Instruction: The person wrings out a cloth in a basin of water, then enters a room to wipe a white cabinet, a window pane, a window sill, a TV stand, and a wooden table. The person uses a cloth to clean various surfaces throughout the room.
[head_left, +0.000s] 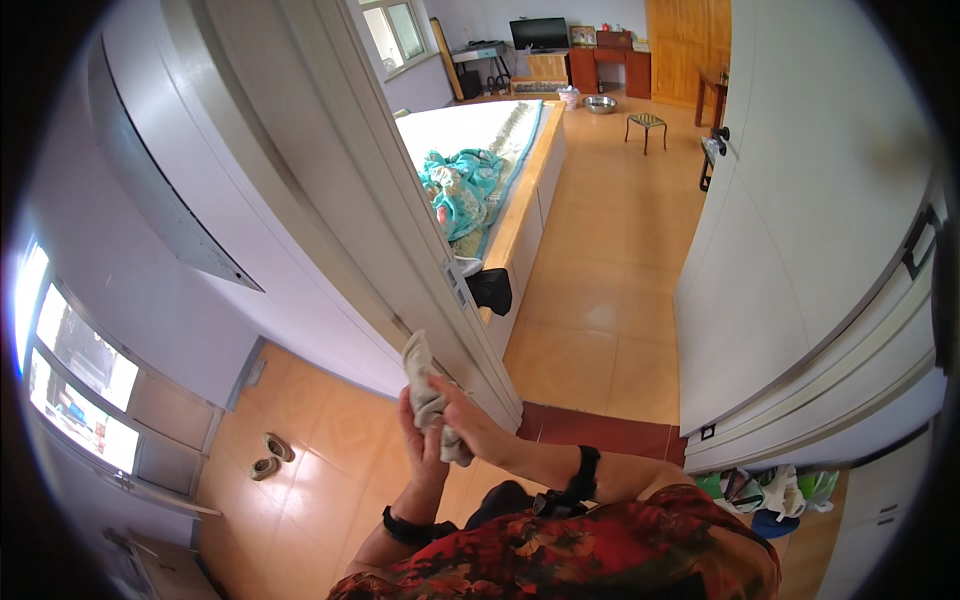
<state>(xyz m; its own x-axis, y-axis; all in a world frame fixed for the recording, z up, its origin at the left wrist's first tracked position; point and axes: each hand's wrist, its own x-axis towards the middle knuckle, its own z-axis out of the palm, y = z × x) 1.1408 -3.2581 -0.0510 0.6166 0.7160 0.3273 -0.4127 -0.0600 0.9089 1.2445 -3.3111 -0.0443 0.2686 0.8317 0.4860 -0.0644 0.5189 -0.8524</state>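
Note:
A light grey cloth (420, 367), folded into a long bundle, is held between my two hands. My left hand (424, 448) grips it from the left side, with the fingers pointing up. From the right, my right hand (466, 421) closes over the cloth's middle and lower part. The cloth's upper end sticks out beyond my fingers, close to the white door frame (337, 217); I cannot tell whether they touch. A metal strike plate (455, 283) sits in the frame above my hands.
A white door (795, 225) stands open at the right. Through the doorway are a bed with a wooden edge (534, 180), a small stool (646, 120) and a metal basin (599, 104). Shoes (277, 447) lie on the tiles at left, bags (780, 491) at lower right.

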